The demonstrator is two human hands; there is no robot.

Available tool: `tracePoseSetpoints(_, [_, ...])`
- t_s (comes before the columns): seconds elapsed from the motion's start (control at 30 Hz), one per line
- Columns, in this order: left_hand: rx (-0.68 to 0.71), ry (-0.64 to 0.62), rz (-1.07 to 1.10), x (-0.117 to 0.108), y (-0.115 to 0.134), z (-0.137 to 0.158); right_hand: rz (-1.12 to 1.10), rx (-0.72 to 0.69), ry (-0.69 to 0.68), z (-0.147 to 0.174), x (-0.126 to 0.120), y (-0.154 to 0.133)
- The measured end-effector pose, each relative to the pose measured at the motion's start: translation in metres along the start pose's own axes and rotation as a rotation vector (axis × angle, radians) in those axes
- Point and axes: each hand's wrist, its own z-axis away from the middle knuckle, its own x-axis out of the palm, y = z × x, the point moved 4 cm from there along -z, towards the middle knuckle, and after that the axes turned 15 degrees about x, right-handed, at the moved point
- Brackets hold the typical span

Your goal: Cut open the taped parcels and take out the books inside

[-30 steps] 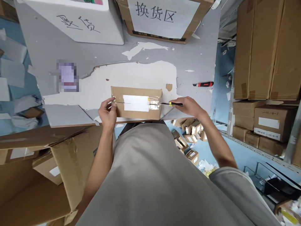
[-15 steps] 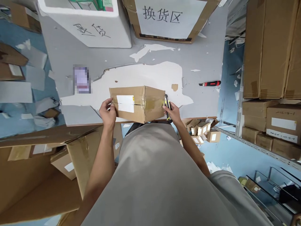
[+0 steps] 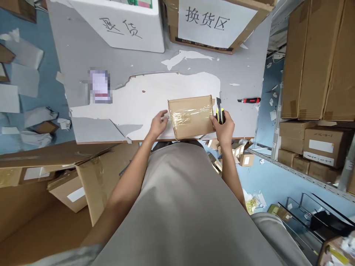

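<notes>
A small cardboard box (image 3: 192,117) with shiny clear tape across its face lies at the front edge of the table, in front of my body. My right hand (image 3: 226,127) is closed around a yellow-and-black utility knife (image 3: 220,111), whose front end points away from me. The thumb of that hand touches the box's right side. My left hand (image 3: 159,125) is by the box's left end, fingers apart and slightly bent, holding nothing. Whether its fingertips brush the box I cannot tell.
A red-and-black utility knife (image 3: 249,100) lies on the table's right side. A blurred-out device (image 3: 100,85) is at the left. A white foam box (image 3: 133,31) and a labelled carton (image 3: 216,24) stand at the back. A large open carton (image 3: 94,184) is at lower left.
The box has turned, so its taped face shows instead of the side with the white label. It sits further right in view. My left hand has come off its left end.
</notes>
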Motion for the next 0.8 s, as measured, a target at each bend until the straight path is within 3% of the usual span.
tracePoseSetpoints(0.1, [0.097, 0.152, 0.073, -0.033, 0.038, -0.013, 0.019, 0.022, 0.025, 0.005, 0.003, -0.002])
tracePoseSetpoints(0.27, [0.199, 0.033, 0.103, -0.041, 0.094, -0.043, 0.050, 0.014, 0.092, 0.014, -0.004, -0.003])
tracePoseSetpoints(0.4, [0.172, -0.019, 0.151, -0.039, 0.095, -0.051, 0.060, -0.022, 0.064, 0.042, -0.002, -0.016])
tracePoseSetpoints(0.6, [0.169, -0.073, 0.154, -0.050, 0.090, -0.049, 0.090, -0.152, -0.285, 0.102, 0.046, -0.058])
tracePoseSetpoints(0.8, [0.199, -0.082, 0.145, -0.048, 0.096, -0.050, 0.247, -0.206, -0.300, 0.114, 0.070, -0.084])
